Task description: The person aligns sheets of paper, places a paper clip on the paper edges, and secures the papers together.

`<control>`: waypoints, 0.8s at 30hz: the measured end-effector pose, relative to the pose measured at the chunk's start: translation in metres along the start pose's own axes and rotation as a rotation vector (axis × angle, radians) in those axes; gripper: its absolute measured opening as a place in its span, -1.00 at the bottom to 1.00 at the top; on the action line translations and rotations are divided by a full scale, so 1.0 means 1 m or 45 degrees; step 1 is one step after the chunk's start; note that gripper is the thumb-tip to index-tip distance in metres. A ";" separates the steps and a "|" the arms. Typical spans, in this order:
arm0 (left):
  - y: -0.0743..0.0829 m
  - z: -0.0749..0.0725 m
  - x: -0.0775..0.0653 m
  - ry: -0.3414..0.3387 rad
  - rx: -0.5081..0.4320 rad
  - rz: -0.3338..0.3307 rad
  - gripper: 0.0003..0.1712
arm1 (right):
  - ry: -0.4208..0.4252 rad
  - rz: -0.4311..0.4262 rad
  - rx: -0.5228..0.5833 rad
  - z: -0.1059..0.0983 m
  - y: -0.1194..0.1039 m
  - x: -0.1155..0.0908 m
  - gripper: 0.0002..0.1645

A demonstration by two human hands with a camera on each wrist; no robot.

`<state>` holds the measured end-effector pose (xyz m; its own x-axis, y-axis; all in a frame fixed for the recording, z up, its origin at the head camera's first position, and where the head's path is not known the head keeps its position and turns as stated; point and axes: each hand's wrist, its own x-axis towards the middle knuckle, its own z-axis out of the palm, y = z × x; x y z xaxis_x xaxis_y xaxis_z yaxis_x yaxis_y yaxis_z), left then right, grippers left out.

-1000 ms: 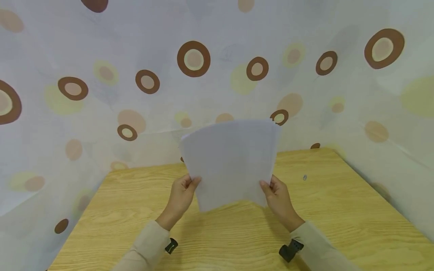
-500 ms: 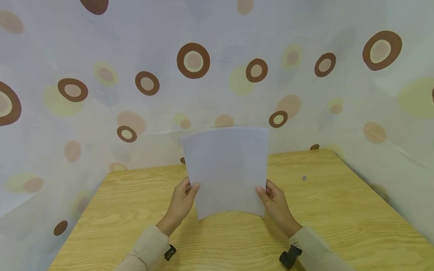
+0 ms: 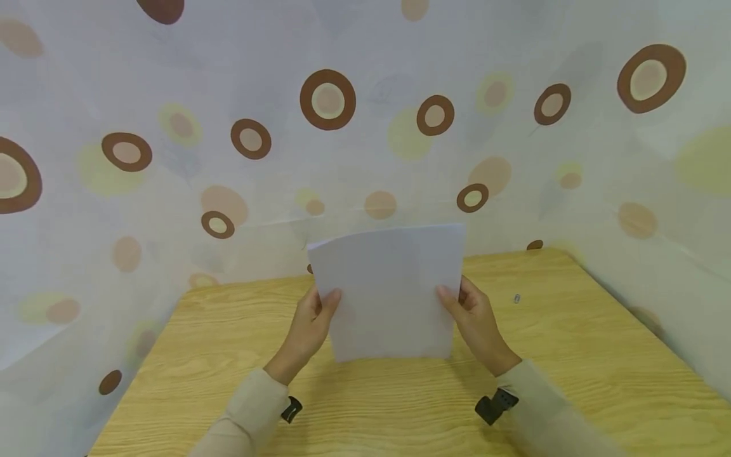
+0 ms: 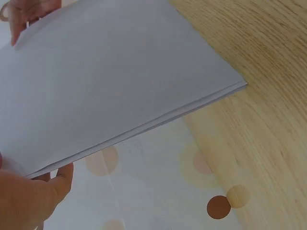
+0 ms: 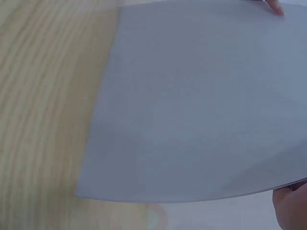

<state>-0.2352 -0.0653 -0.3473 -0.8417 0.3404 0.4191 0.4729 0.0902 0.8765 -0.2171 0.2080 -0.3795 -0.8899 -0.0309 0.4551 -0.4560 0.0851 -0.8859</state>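
Both hands hold up a stack of white paper sheets [image 3: 391, 298] above the wooden table. The left hand [image 3: 308, 324] pinches its left edge, thumb in front and fingers behind. On the opposite edge the right hand [image 3: 476, 324] grips in the same way. In the left wrist view, the paper's side edge [image 4: 144, 125] shows more than one layer, slightly parted. The right wrist view has the broad blank face of the paper [image 5: 192, 100], with part of the right hand [image 5: 291, 206] at the lower corner. The fingers behind the stack are mostly hidden.
A small paper clip [image 3: 516, 298] lies on the wooden table [image 3: 388, 406], right of the stack. Behind and beside the table hangs a pale covering [image 3: 365, 146] with brown, peach and yellow circles. A dark band [image 3: 497, 406] is at the right wrist.
The paper stack's top edge has come down, and its bottom edge, bowed before, now looks nearly straight. Both hands keep their hold, having shifted slightly up since half a second ago.
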 end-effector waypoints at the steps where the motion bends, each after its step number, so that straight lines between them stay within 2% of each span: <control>1: 0.002 0.001 0.000 0.003 -0.012 0.023 -0.65 | -0.014 -0.020 0.015 -0.002 -0.004 0.003 -0.54; 6: 0.006 0.004 0.003 0.059 -0.055 0.117 -0.70 | -0.056 -0.055 0.107 -0.007 -0.017 0.012 -0.48; 11: -0.002 0.002 0.012 0.106 -0.077 0.174 -0.73 | -0.118 -0.079 0.094 -0.008 -0.021 0.015 -0.62; 14: -0.007 0.002 0.016 0.091 -0.126 0.145 -0.75 | -0.139 -0.084 0.080 -0.007 -0.023 0.015 -0.71; 18: -0.003 0.008 0.017 0.062 -0.196 0.089 -0.77 | -0.136 -0.087 0.066 -0.004 -0.024 0.014 -0.77; 24: 0.012 0.013 0.015 0.166 -0.193 0.026 -0.76 | -0.074 -0.056 -0.015 0.001 -0.029 0.013 -0.76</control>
<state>-0.2384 -0.0467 -0.3342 -0.8638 0.2155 0.4555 0.4537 -0.0608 0.8891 -0.2149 0.2038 -0.3479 -0.8683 -0.0928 0.4873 -0.4949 0.0939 -0.8639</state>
